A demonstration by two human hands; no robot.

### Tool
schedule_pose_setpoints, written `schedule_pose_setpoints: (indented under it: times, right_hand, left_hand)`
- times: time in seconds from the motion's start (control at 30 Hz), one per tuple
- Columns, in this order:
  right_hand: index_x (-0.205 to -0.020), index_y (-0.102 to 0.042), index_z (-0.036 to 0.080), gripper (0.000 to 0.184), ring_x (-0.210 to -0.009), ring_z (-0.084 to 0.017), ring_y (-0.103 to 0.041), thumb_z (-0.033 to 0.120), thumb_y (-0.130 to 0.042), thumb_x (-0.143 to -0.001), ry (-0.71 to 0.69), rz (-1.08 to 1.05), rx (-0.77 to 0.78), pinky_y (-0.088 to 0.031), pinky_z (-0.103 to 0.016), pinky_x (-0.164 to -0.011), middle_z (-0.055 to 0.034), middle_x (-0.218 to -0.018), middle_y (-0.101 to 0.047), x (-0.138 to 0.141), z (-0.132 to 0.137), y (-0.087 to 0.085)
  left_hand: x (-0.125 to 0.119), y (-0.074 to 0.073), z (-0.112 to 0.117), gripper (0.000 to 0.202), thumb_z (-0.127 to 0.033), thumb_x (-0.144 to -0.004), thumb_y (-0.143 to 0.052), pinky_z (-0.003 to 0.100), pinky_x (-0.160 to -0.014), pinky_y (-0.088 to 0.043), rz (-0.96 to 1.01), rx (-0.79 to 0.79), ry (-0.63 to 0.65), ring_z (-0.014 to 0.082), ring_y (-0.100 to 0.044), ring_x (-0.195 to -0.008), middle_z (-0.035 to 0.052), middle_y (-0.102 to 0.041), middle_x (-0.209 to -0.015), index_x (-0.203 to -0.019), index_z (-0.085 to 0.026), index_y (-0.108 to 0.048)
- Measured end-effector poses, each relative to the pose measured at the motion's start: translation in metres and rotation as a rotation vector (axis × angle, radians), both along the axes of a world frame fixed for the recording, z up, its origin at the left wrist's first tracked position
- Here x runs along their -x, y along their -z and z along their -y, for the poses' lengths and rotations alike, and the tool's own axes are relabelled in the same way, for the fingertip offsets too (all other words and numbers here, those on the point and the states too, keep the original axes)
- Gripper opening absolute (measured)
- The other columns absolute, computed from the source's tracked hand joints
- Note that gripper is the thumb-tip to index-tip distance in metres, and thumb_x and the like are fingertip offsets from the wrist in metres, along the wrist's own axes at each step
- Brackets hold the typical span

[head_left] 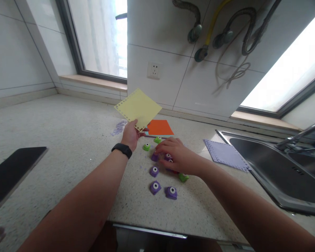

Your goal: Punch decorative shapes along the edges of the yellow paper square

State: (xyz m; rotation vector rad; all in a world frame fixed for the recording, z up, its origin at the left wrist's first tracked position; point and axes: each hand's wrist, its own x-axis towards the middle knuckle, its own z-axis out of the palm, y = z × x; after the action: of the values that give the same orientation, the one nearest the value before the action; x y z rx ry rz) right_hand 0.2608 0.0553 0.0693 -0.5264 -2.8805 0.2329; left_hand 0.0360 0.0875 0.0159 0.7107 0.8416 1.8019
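My left hand (133, 134) grips the lower corner of a yellow sheet of paper (139, 106), held tilted above the counter. Small punched holes run along two of its edges. Over a cluster of small craft punches, my right hand (177, 154) curls its thumb and fingers about a purple craft punch (154, 156). Purple punches (154, 171) with white, star-marked buttons stand nearer to me, among them a front purple punch (171, 192). Two green punches (146, 147) sit beyond, and another green punch (184, 177) lies under my right wrist. My right hand partly hides more punches.
Orange paper (160, 127) lies on a stack near the wall. Purple punched scraps (118, 127) are scattered left of it. Lilac sheets with punched edges (227, 154) overlap the rim of the steel sink (267, 175). A dark flat device (13, 171) rests at left.
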Motion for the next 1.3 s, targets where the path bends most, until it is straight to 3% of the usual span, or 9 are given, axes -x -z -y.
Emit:
schedule_pose_setpoints:
  times: [0.13,0.3,0.43,0.53,0.63,0.77,0.93,1.17,1.3]
  right_hand:
    - [-0.125,-0.068,0.028,0.031,-0.119,-0.03,-0.053,0.031,-0.067,-0.094,-0.13,0.117,-0.042,-0.036,-0.047,-0.1,-0.0058,-0.128,-0.068,0.003,0.019,0.005]
    - [-0.115,-0.07,0.023,0.02,-0.112,-0.029,-0.057,0.025,-0.063,-0.097,-0.084,0.112,-0.14,-0.04,-0.046,-0.096,-0.0084,-0.116,-0.072,0.009,0.018,0.018]
    - [-0.116,-0.067,0.022,0.02,-0.109,-0.027,-0.06,0.03,-0.059,-0.1,0.005,-0.048,-0.091,-0.046,-0.044,-0.096,-0.0103,-0.114,-0.072,0.0,0.005,0.017]
    - [-0.119,-0.063,0.023,0.023,-0.103,-0.025,-0.066,0.032,-0.061,-0.098,0.204,-0.268,0.093,-0.051,-0.043,-0.091,-0.0101,-0.113,-0.072,-0.013,-0.007,0.018]
    - [-0.11,-0.059,0.022,0.024,-0.089,-0.022,-0.071,0.037,-0.067,-0.092,0.407,-0.601,0.375,-0.056,-0.04,-0.078,-0.008,-0.099,-0.073,-0.028,-0.021,0.025]
    - [-0.102,-0.053,0.022,0.036,-0.074,-0.018,-0.072,0.04,-0.077,-0.084,0.439,-0.982,0.762,-0.058,-0.035,-0.068,-0.0044,-0.097,-0.071,-0.049,-0.037,0.036]
    - [-0.101,-0.055,0.025,0.039,-0.08,-0.017,-0.072,0.038,-0.083,-0.078,0.374,-1.241,0.927,-0.06,-0.039,-0.082,-0.0016,-0.096,-0.07,-0.068,-0.042,0.03]
    - [-0.106,-0.053,0.028,0.038,-0.083,-0.017,-0.072,0.036,-0.081,-0.081,0.241,-1.41,0.882,-0.061,-0.039,-0.084,0.0004,-0.096,-0.065,-0.07,-0.031,0.018]
    - [-0.111,-0.051,0.028,0.046,-0.093,-0.019,-0.071,0.026,-0.083,-0.079,0.252,-1.462,0.656,-0.059,-0.04,-0.089,-0.0004,-0.103,-0.063,-0.065,-0.022,0.019]
  left_hand:
    - [-0.002,0.002,-0.001,0.032,-0.03,-0.091,-0.052,0.023,-0.044,-0.045,-0.008,-0.013,0.014,0.0165,-0.07,-0.056,0.0131,-0.08,-0.09,-0.113,-0.01,-0.064]
    - [-0.005,0.002,-0.001,0.028,-0.03,-0.089,-0.055,0.023,-0.042,-0.044,-0.024,-0.01,0.035,0.0159,-0.068,-0.053,0.0111,-0.078,-0.082,-0.107,-0.011,-0.064]
    - [-0.008,0.002,0.001,0.023,-0.031,-0.085,-0.061,0.022,-0.04,-0.042,-0.026,-0.003,0.04,0.0145,-0.065,-0.051,0.0073,-0.074,-0.077,-0.099,-0.013,-0.063]
    - [-0.011,0.001,0.003,0.019,-0.031,-0.081,-0.065,0.022,-0.038,-0.042,-0.037,-0.002,0.048,0.0134,-0.064,-0.049,0.0031,-0.07,-0.073,-0.091,-0.015,-0.062]
    - [-0.015,0.0,0.005,0.018,-0.031,-0.08,-0.068,0.022,-0.038,-0.042,-0.076,-0.005,0.072,0.0133,-0.062,-0.049,0.0006,-0.065,-0.067,-0.085,-0.015,-0.061]
    - [-0.02,0.0,0.009,0.019,-0.028,-0.076,-0.077,0.02,-0.037,-0.04,-0.168,-0.013,0.127,0.0106,-0.058,-0.048,-0.0004,-0.064,-0.065,-0.084,-0.014,-0.066]
    - [-0.027,0.002,0.016,0.023,-0.03,-0.076,-0.082,0.019,-0.036,-0.037,-0.312,0.004,0.204,0.0081,-0.05,-0.042,0.0022,-0.066,-0.06,-0.084,-0.011,-0.073]
    - [-0.035,0.001,0.024,0.025,-0.031,-0.074,-0.085,0.019,-0.039,-0.04,-0.405,0.037,0.225,0.0082,-0.052,-0.047,0.002,-0.071,-0.072,-0.09,-0.013,-0.077]
    - [-0.038,-0.002,0.029,0.03,-0.031,-0.073,-0.086,0.021,-0.047,-0.048,-0.417,0.06,0.2,0.0121,-0.062,-0.061,0.0032,-0.075,-0.087,-0.099,-0.017,-0.078]
